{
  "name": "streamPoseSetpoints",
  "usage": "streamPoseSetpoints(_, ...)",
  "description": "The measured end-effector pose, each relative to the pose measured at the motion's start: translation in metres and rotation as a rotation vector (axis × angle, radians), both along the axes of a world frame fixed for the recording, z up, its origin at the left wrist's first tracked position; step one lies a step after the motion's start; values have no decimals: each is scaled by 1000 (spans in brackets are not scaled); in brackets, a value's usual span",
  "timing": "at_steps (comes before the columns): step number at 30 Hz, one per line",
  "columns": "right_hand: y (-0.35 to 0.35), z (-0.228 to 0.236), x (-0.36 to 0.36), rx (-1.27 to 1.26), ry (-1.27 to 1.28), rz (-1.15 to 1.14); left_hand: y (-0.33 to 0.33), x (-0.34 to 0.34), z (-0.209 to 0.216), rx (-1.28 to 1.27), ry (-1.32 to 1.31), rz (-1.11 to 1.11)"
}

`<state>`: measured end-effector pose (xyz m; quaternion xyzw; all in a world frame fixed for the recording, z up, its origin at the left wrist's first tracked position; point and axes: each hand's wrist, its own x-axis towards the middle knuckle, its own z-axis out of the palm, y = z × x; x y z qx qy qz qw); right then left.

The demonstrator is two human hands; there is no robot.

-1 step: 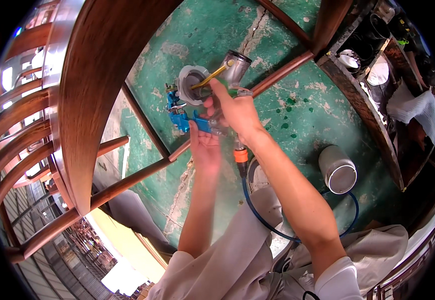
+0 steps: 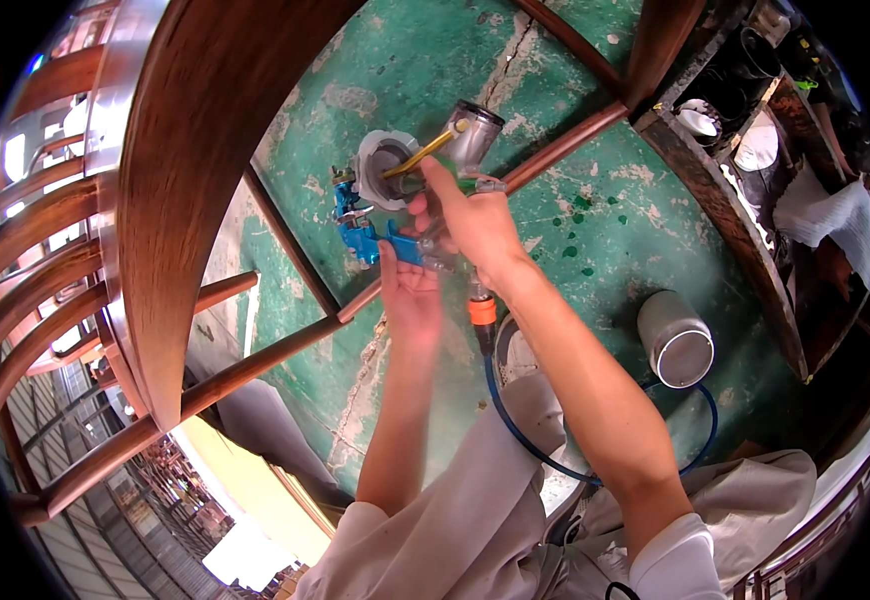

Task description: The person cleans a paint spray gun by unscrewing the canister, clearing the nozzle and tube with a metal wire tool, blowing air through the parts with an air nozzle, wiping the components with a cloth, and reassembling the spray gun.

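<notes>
My left hand (image 2: 413, 280) is closed round the grip of a blue spray gun (image 2: 360, 240). A grey cup (image 2: 373, 165) sits open on the gun. My right hand (image 2: 475, 225) is curled above the grip. Its forefinger presses against a gold-coloured rod (image 2: 425, 152) that slants into the grey cup. By the knuckles, a green piece with a metal end (image 2: 492, 186) shows partly; I cannot tell what it is. Just beyond the hand is a metal can with a dark rim (image 2: 473, 145). Below the gun hangs an orange hose connector (image 2: 483, 312).
A blue hose (image 2: 525, 440) loops past my knees. To the right is a metal can (image 2: 667, 330) on the green floor. Wooden rails (image 2: 565, 145) cross the floor, and a large curved wooden piece (image 2: 195, 200) rises at left. A dirty wooden box (image 2: 730, 220) holds pots and a rag (image 2: 825, 220).
</notes>
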<state>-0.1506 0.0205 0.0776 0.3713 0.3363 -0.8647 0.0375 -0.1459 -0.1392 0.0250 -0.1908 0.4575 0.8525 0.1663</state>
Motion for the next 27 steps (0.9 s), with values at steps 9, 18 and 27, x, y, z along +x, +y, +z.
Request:
streamPoseSetpoints(9,5,-2,1,-13,10,30,2,1,-1,-13,0,-3)
streamPoseSetpoints(18,7,-2,2,1,19,45,-3,1,-3,-67,17,-14)
streamPoseSetpoints(27,6,0,1,9,22,24,-9,0,-6,-89,25,-36)
